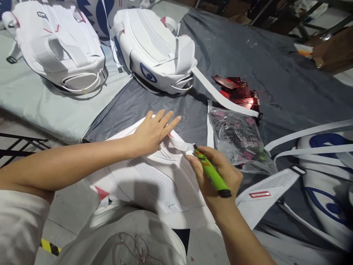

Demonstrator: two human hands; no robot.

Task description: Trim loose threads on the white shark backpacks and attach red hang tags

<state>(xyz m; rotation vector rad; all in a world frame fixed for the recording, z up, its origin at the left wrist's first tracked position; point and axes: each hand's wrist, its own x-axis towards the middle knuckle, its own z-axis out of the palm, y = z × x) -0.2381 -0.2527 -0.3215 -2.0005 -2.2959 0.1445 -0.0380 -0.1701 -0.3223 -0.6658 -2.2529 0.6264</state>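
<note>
A white backpack (154,180) lies in front of me against my body, its padded, dotted back panel facing up. My left hand (154,132) rests on its upper edge with the fingers spread and nothing gripped. In my right hand (217,169) is a bright green marker (211,173) with black ends, held between thumb and fingers. The marker's far end meets a white strap (182,144) of the backpack. Whether that end is capped is too small to tell.
Two more white backpacks (66,55) (154,40) stand at the back. Red shiny scraps (238,92) and a clear plastic bag (237,136) lie on the dark cloth (264,70). Another white bag (328,176) with blue eye designs and loose straps is at right.
</note>
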